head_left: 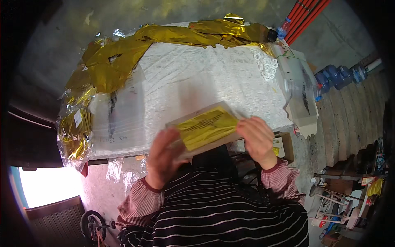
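A flat clear plastic bag (207, 128) with a folded yellow sheet inside is held up in front of my body, over the table's near edge. It is tilted, its right end higher. My right hand (257, 138) pinches the right edge of the bag between thumb and fingers. At the other end, my left hand (163, 156) is smeared by motion, so its fingers do not show clearly. It lies against or just beside the bag's left end; I cannot tell which.
Shiny gold film (111, 68) lies along the table's far and left edges. Clear plastic sheets (119, 119) lie at left. White rings (265, 65) form a pile at the far right, near a stack of clear bags (294, 82). An open cardboard box (286, 146) stands below the table's right edge.
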Tool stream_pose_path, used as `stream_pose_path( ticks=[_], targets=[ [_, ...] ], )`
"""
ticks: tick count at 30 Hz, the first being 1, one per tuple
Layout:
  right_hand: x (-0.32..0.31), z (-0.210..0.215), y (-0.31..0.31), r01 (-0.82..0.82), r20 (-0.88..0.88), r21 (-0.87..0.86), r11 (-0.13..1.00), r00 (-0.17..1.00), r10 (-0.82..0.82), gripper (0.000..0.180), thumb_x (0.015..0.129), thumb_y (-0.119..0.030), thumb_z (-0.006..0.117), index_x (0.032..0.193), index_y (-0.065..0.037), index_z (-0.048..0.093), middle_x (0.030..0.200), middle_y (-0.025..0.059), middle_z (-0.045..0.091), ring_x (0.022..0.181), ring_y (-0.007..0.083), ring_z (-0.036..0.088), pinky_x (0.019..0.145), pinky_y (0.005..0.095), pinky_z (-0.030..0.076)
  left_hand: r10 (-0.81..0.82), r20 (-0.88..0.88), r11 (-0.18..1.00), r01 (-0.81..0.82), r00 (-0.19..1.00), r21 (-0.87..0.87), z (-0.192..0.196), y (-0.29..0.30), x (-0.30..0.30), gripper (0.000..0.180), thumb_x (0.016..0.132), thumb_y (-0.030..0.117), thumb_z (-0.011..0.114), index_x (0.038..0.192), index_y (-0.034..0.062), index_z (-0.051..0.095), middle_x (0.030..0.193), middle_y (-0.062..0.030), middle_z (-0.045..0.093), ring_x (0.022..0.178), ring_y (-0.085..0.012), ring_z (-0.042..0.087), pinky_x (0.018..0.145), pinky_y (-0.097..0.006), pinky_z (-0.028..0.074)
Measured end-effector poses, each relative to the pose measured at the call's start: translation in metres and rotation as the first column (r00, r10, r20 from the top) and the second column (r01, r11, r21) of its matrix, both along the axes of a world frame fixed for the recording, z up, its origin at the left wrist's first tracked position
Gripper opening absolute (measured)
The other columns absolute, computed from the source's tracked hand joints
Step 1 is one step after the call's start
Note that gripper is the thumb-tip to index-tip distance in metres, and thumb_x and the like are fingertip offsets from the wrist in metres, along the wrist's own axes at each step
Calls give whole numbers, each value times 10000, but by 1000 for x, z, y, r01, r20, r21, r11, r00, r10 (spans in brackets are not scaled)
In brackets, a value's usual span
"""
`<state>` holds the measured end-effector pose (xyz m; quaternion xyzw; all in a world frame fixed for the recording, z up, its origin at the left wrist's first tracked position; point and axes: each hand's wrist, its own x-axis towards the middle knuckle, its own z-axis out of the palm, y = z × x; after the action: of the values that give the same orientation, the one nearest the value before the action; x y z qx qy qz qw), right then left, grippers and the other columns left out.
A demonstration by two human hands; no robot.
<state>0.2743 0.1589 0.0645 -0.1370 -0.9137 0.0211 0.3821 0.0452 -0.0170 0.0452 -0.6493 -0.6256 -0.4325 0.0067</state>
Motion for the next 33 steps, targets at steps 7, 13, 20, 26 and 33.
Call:
stream_pose_path(
  ticks=[7, 13, 20, 26, 33],
  targets=[
    [-6, 13, 0, -53, -83, 206, 977, 994, 72, 141, 759, -22, 703, 899, -34, 708, 955, 97, 696, 969, 264, 672, 840, 399, 519, 0, 895, 936, 315, -446, 157, 12, 7, -15, 555, 966, 414, 524, 1312, -18, 479, 1217, -141, 603, 1079, -279, 601, 936, -374, 471],
    [-7, -7, 0, -122, 41, -103, 987, 991, 127, 428, 779, -90, 722, 1182, 4, 613, 1203, 164, 615, 1163, 314, 572, 982, 426, 420, -112, 993, 975, 197, 46, 101, 17, 33, -14, 310, 970, 181, 550, 1228, 11, 540, 1145, -92, 627, 1040, -196, 606, 923, -346, 484],
    [-31, 19, 15, -334, -547, -737, 588, 805, -229, 513, 804, 5, 691, 1287, 36, 519, 1170, 110, 621, 1080, 169, 573, 940, 310, 437, -199, 824, 973, 207, 531, 102, 35, 43, -20, 209, 956, 187, 597, 1042, 3, 647, 907, 15, 617, 827, -76, 535, 702, -240, 428],
    [-22, 4, 45, -297, -333, -887, 354, 942, -43, 172, 839, 11, 659, 999, -15, 601, 843, -21, 581, 811, 62, 538, 766, 208, 427, -76, 504, 943, 227, 860, -244, 35, 45, -39, 234, 916, 176, 656, 1030, -29, 645, 876, -1, 648, 808, -69, 555, 713, -238, 461],
    [-22, -77, 71, 7, 12, -928, 373, 1000, 12, 228, 859, 17, 645, 1086, 18, 621, 1010, 26, 676, 911, 66, 596, 806, 220, 467, -10, 698, 892, 323, 716, -317, -38, 63, -48, 242, 892, 181, 688, 1037, -12, 673, 887, -20, 686, 822, -68, 579, 736, -246, 482]
  ],
)
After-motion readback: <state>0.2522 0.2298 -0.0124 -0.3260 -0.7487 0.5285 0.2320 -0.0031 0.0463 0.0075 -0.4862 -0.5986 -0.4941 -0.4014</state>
